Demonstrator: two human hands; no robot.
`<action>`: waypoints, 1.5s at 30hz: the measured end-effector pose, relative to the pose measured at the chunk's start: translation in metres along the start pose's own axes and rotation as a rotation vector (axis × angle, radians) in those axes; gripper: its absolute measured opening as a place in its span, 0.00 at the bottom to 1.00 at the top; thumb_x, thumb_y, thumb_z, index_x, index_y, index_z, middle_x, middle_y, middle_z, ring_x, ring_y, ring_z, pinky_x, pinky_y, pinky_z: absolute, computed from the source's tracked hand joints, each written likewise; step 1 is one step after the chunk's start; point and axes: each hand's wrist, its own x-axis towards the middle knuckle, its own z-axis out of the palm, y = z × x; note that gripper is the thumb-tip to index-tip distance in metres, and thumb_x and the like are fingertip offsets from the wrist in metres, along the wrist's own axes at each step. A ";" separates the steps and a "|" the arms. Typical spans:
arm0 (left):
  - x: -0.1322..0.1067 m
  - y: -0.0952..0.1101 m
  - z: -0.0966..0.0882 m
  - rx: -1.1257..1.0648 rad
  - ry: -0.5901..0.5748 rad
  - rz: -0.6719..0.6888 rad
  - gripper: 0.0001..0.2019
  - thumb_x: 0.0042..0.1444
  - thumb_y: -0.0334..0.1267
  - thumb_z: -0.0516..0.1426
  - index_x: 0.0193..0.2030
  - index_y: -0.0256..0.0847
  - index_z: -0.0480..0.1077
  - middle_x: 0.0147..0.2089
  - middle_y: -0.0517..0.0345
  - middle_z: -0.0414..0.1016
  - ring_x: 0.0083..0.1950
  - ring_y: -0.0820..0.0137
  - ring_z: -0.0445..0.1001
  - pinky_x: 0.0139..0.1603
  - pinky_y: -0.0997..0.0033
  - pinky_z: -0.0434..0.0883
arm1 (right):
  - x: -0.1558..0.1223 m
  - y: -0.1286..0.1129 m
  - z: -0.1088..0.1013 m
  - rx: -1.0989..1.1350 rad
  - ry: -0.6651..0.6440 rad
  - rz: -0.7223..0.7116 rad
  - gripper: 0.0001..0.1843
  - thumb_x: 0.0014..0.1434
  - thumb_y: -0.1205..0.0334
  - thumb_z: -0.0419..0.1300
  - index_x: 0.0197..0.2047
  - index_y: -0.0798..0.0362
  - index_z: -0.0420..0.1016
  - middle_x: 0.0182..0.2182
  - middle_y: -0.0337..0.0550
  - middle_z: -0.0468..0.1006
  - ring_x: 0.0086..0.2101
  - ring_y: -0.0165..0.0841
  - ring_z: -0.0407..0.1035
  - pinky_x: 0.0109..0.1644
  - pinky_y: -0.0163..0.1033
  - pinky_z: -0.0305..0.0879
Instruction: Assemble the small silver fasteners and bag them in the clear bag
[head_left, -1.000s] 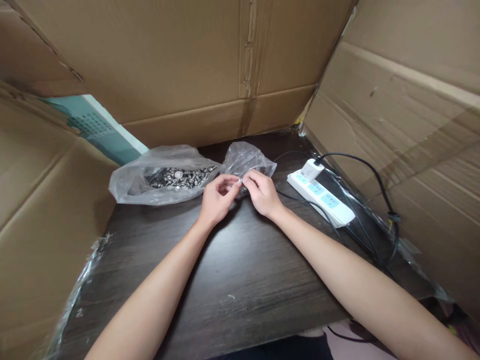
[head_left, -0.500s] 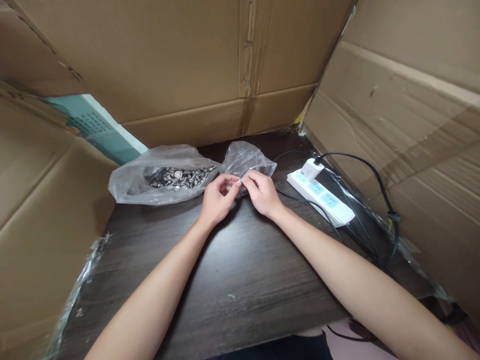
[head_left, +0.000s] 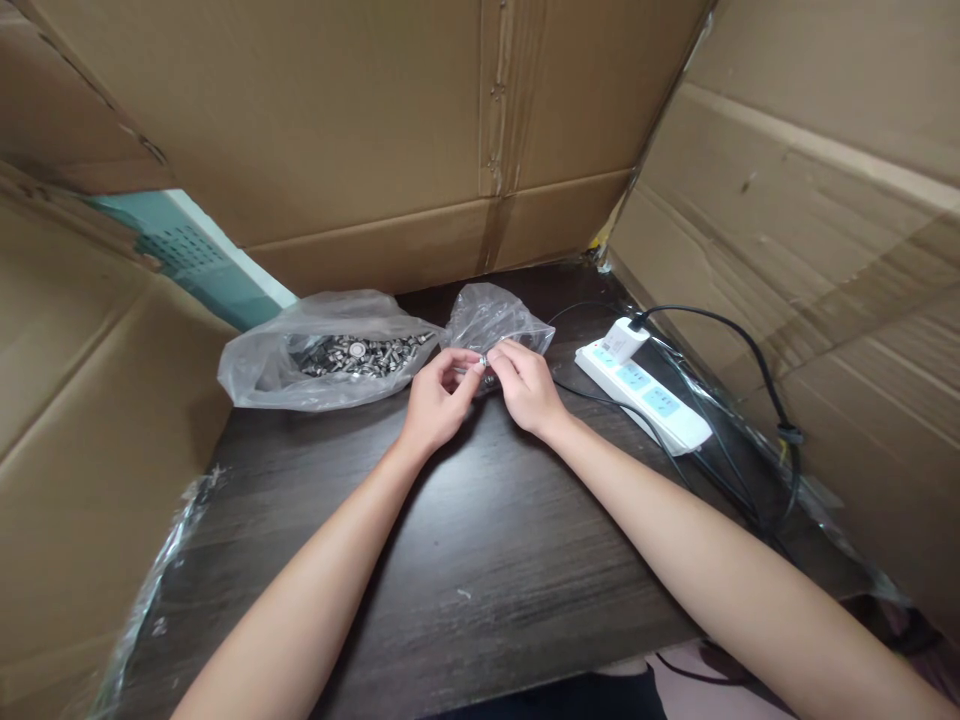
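Note:
My left hand (head_left: 437, 398) and my right hand (head_left: 526, 385) meet at the far middle of the dark wooden table (head_left: 480, 540). Both pinch a small metal part (head_left: 484, 361) between their fingertips. Just behind them lies a small crumpled clear bag (head_left: 491, 315). To the left lies a larger clear plastic bag (head_left: 330, 350) full of several small metal parts (head_left: 360, 354).
A white power strip (head_left: 643, 392) with a white charger (head_left: 619, 339) and black cables (head_left: 757, 390) lies at the right. Cardboard walls (head_left: 390, 130) close in the back, left and right. Plastic film (head_left: 161, 590) hangs at the left edge.
Both hands stay together at the same spot; the fingertips have shifted slightly on the small metal part.

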 end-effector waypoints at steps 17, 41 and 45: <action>-0.001 -0.001 0.000 0.024 -0.008 0.011 0.12 0.63 0.44 0.60 0.45 0.36 0.74 0.42 0.52 0.79 0.32 0.74 0.74 0.34 0.74 0.71 | 0.000 0.000 -0.001 0.017 0.001 0.001 0.13 0.67 0.60 0.52 0.30 0.51 0.67 0.32 0.42 0.71 0.36 0.35 0.66 0.44 0.42 0.61; -0.001 0.001 0.001 0.028 0.013 -0.010 0.11 0.63 0.42 0.60 0.45 0.36 0.74 0.42 0.52 0.79 0.31 0.75 0.74 0.33 0.75 0.72 | -0.001 0.002 0.000 -0.006 -0.004 0.045 0.06 0.64 0.61 0.53 0.35 0.50 0.67 0.34 0.42 0.74 0.35 0.36 0.66 0.44 0.42 0.62; -0.001 0.001 0.001 0.025 0.012 -0.008 0.11 0.63 0.43 0.60 0.45 0.36 0.74 0.43 0.51 0.79 0.32 0.74 0.74 0.34 0.75 0.72 | 0.000 0.002 0.000 -0.012 -0.001 0.028 0.07 0.65 0.62 0.53 0.33 0.50 0.67 0.34 0.43 0.73 0.36 0.36 0.67 0.45 0.42 0.62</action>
